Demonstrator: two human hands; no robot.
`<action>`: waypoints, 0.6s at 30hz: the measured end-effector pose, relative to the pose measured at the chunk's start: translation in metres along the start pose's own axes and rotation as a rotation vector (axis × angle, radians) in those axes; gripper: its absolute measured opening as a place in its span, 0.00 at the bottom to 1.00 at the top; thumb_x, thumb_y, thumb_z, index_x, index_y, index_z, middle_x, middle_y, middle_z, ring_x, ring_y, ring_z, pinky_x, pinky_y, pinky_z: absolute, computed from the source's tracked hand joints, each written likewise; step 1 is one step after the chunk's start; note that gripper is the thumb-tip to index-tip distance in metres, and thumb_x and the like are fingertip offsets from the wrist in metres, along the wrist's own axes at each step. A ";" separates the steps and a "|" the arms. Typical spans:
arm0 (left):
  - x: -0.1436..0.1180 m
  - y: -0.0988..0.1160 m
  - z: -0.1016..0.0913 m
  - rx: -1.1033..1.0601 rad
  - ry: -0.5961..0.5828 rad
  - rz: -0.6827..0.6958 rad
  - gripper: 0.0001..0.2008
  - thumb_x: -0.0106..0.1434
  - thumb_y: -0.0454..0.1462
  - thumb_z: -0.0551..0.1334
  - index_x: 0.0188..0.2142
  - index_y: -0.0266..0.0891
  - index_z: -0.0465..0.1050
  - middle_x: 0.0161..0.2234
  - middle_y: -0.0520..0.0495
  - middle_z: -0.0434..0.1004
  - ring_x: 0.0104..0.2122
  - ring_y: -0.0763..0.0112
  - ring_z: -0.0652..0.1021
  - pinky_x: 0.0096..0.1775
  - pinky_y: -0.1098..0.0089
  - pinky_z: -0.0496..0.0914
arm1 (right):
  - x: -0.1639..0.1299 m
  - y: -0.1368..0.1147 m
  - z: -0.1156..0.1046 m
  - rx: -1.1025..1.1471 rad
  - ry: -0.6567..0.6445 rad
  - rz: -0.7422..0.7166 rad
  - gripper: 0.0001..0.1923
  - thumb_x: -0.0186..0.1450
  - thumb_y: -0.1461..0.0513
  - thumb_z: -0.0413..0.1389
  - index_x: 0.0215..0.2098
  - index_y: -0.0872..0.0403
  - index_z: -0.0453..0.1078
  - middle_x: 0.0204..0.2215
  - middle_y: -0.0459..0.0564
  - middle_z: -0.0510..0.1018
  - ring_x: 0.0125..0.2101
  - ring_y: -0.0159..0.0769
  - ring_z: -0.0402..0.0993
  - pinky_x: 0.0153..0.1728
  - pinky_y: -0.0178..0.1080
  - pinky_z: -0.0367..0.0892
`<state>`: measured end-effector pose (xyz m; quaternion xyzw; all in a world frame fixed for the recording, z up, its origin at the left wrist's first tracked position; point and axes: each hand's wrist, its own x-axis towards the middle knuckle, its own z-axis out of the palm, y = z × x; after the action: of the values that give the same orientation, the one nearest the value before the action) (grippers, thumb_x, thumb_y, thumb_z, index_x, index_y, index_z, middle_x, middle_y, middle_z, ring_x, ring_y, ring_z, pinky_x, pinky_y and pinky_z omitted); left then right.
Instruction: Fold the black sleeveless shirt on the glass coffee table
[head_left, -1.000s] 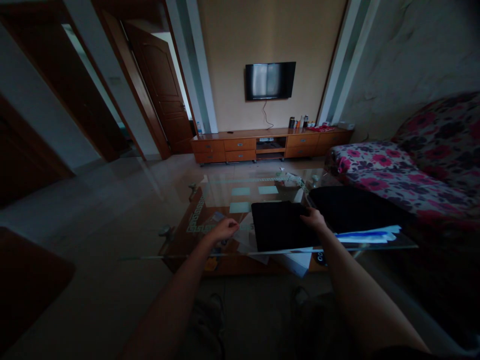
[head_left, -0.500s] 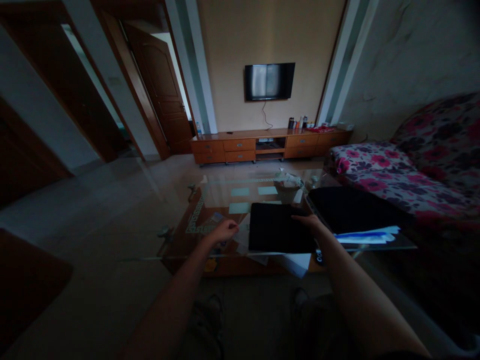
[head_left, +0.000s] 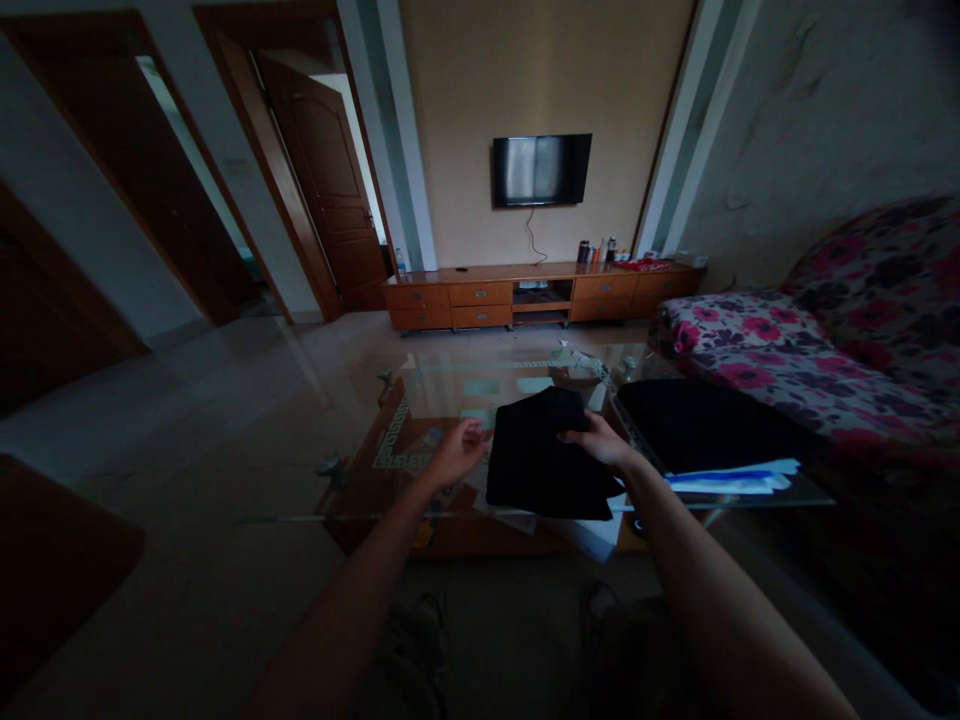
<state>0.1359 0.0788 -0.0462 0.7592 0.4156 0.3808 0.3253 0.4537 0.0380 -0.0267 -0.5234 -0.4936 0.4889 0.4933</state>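
While your right hand (head_left: 598, 443) gripped the flat black rectangular cloth (head_left: 544, 455) above the glass-topped desk (head_left: 360, 490), your left hand (head_left: 459, 455) hovered open, empty; the next move likely called for gripping the cloth's left edge.

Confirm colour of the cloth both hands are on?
Plain black cloth, no pattern visible, seen in the head view; right hand grips it, left hand at its edge.

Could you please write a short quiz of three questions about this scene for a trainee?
1. True or false: the right hand holds the black cloth.
2. Which is on the wall: A) television, B) clock, C) mirror?
3. What does the sofa cover show?

Key: 1 true. 2 A. 3 Flowers, pink on dark.
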 end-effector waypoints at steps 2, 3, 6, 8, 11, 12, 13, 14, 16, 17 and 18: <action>-0.002 0.018 -0.003 0.059 0.059 0.104 0.30 0.61 0.44 0.68 0.60 0.38 0.64 0.57 0.36 0.71 0.56 0.57 0.74 0.58 0.55 0.67 | -0.005 -0.013 0.007 -0.058 -0.123 -0.068 0.26 0.47 0.61 0.70 0.45 0.54 0.73 0.39 0.46 0.82 0.39 0.40 0.78 0.45 0.41 0.73; -0.003 0.027 -0.005 0.095 0.080 0.150 0.34 0.60 0.44 0.69 0.62 0.39 0.62 0.60 0.35 0.68 0.60 0.56 0.70 0.61 0.53 0.64 | -0.009 -0.020 0.010 -0.088 -0.186 -0.093 0.26 0.48 0.60 0.70 0.45 0.55 0.73 0.39 0.46 0.82 0.40 0.40 0.77 0.47 0.42 0.72; -0.008 0.051 -0.010 0.138 0.064 0.185 0.48 0.53 0.48 0.74 0.68 0.41 0.56 0.67 0.35 0.59 0.66 0.51 0.62 0.65 0.50 0.57 | -0.025 -0.041 0.020 -0.140 -0.339 -0.135 0.25 0.51 0.60 0.69 0.46 0.54 0.74 0.41 0.46 0.81 0.43 0.40 0.77 0.50 0.43 0.70; -0.012 0.061 -0.011 0.063 -0.032 0.109 0.54 0.50 0.49 0.76 0.70 0.42 0.53 0.68 0.34 0.58 0.66 0.49 0.63 0.64 0.50 0.60 | -0.037 -0.050 0.026 -0.140 -0.416 -0.150 0.26 0.54 0.59 0.69 0.50 0.53 0.73 0.43 0.47 0.81 0.45 0.41 0.76 0.51 0.44 0.69; -0.018 0.067 -0.009 -0.136 -0.288 -0.029 0.47 0.50 0.49 0.76 0.66 0.41 0.62 0.62 0.36 0.70 0.58 0.50 0.74 0.57 0.55 0.70 | -0.051 -0.053 0.033 -0.168 -0.504 -0.166 0.27 0.56 0.60 0.67 0.54 0.53 0.71 0.45 0.47 0.80 0.46 0.41 0.76 0.50 0.42 0.69; -0.019 0.068 -0.009 -0.187 -0.363 -0.061 0.42 0.52 0.50 0.75 0.62 0.40 0.67 0.57 0.37 0.75 0.55 0.52 0.76 0.53 0.57 0.72 | -0.053 -0.051 0.034 -0.192 -0.522 -0.175 0.27 0.56 0.60 0.67 0.54 0.53 0.72 0.45 0.47 0.80 0.46 0.41 0.75 0.49 0.42 0.69; -0.021 0.067 -0.008 -0.219 -0.421 -0.084 0.37 0.53 0.50 0.74 0.59 0.38 0.70 0.53 0.39 0.79 0.51 0.54 0.78 0.50 0.59 0.73 | -0.054 -0.048 0.036 -0.222 -0.527 -0.190 0.26 0.56 0.61 0.66 0.53 0.53 0.72 0.44 0.47 0.79 0.45 0.41 0.75 0.49 0.41 0.69; -0.022 0.066 -0.007 -0.234 -0.457 -0.101 0.33 0.54 0.50 0.73 0.56 0.37 0.73 0.49 0.41 0.81 0.49 0.55 0.80 0.48 0.61 0.73 | -0.054 -0.044 0.037 -0.251 -0.516 -0.211 0.25 0.56 0.61 0.66 0.52 0.54 0.72 0.43 0.47 0.79 0.45 0.40 0.75 0.48 0.41 0.69; -0.022 0.062 -0.004 -0.233 -0.470 -0.116 0.29 0.56 0.50 0.72 0.52 0.35 0.75 0.44 0.43 0.83 0.45 0.57 0.80 0.46 0.63 0.73 | -0.052 -0.037 0.040 -0.308 -0.455 -0.262 0.23 0.56 0.62 0.65 0.50 0.54 0.71 0.42 0.47 0.78 0.44 0.40 0.74 0.47 0.40 0.68; -0.022 0.059 -0.002 -0.228 -0.458 -0.112 0.28 0.57 0.50 0.71 0.51 0.34 0.76 0.43 0.43 0.83 0.43 0.58 0.81 0.45 0.63 0.73 | -0.050 -0.034 0.042 -0.336 -0.410 -0.286 0.23 0.56 0.62 0.64 0.49 0.54 0.70 0.42 0.47 0.77 0.43 0.39 0.74 0.47 0.40 0.68; -0.021 0.055 0.000 -0.228 -0.443 -0.101 0.27 0.58 0.49 0.71 0.50 0.34 0.77 0.42 0.44 0.83 0.43 0.58 0.80 0.45 0.63 0.72 | -0.048 -0.031 0.043 -0.366 -0.358 -0.310 0.22 0.57 0.62 0.64 0.49 0.54 0.69 0.41 0.48 0.77 0.43 0.39 0.73 0.46 0.40 0.68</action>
<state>0.1493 0.0357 -0.0079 0.7608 0.3258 0.2327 0.5107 0.4076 -0.0080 0.0043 -0.4276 -0.7268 0.3949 0.3647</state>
